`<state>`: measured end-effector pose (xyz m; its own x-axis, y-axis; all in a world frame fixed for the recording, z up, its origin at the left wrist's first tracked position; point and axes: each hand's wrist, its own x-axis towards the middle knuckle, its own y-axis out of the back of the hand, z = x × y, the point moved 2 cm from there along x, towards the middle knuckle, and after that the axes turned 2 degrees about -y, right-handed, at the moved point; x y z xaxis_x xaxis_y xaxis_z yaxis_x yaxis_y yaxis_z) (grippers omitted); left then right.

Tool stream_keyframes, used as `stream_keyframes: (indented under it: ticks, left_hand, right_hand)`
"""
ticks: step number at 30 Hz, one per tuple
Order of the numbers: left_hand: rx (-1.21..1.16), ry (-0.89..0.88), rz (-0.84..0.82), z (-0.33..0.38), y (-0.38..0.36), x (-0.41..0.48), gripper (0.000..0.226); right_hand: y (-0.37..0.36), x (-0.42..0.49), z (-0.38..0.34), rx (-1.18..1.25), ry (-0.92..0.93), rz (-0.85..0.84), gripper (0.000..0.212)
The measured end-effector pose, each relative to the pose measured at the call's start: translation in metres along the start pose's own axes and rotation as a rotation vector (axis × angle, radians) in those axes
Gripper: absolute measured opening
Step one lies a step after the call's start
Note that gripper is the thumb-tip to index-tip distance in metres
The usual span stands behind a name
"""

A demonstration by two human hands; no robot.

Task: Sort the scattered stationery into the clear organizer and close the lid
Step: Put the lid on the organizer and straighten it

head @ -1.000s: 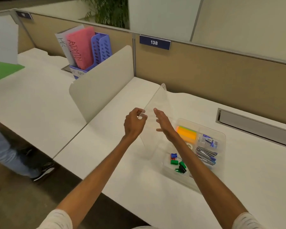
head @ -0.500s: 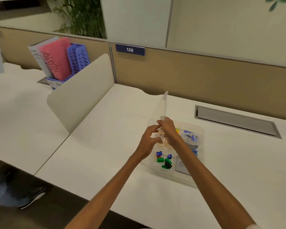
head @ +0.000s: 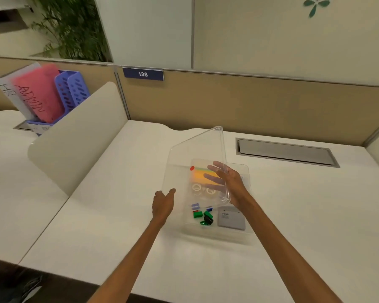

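Head camera showed the job nearly finished, as I judged it: all the stationery I could see lay inside the clear organizer [head: 232, 236], which sat on the white desk [head: 118, 215], and only the closing remained. The lid [head: 197, 149] was not yet seated. It hung tilted over the organizer's far half, its far edge raised high and its near edge low above the compartments.

The left hand [head: 163, 202] stood just left of the organizer, fingers fairly straight and close together at the lid's near-left corner; whether the thumb pinched the plastic I could not tell. The right hand [head: 229, 184] was above the organizer's right side, its fingers [head: 214, 178] spread wide and flat against the lid, showing through the clear plastic.

Counting what lay in the organizer: one orange-and-yellow pad of sticky notes [head: 202, 174] at the far end, two tape rolls [head: 196, 188] in the middle, and one grey box [head: 231, 218] at the near right. A bunch of small clips [head: 202, 215] sat at the near left, two blue, the rest green and black, too huddled to number surely. One lid, one organizer. Lowering the lid square onto the rim was what remained.
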<state>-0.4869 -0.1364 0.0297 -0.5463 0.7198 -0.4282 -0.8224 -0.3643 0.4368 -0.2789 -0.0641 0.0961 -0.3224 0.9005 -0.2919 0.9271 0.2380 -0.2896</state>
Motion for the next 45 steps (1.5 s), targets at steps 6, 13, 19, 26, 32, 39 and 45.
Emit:
stream_keyframes:
  ticks: [6,13,19,26,32,39,45]
  left_hand:
    - [-0.154,-0.044,-0.036,0.005,-0.002,-0.003,0.061]
    - [-0.141,-0.171,0.039,0.010,-0.015,-0.018,0.039]
    - [0.001,-0.301,0.090,-0.001,-0.029,-0.027,0.036]
    - [0.202,-0.277,0.061,-0.024,-0.044,-0.033,0.040]
    - [0.260,-0.271,0.073,-0.032,-0.049,-0.035,0.036]
    - [0.296,-0.311,0.054,-0.047,-0.056,-0.040,0.041]
    - [0.365,-0.335,0.026,-0.050,-0.057,-0.038,0.045]
  right_hand:
    - [0.031,-0.016,0.003,-0.108,0.095,0.065,0.036]
    - [0.067,-0.027,0.038,-0.578,0.148,0.500,0.040]
    - [0.089,-0.036,0.059,-0.700,0.172,0.605,0.049]
    - [0.114,-0.043,0.093,-0.879,0.069,0.770,0.041]
    - [0.116,-0.048,0.107,-0.923,0.023,0.885,0.039]
    - [0.115,-0.049,0.117,-0.963,0.016,0.905,0.040]
    - [0.115,-0.044,0.112,-1.007,0.033,0.871,0.039]
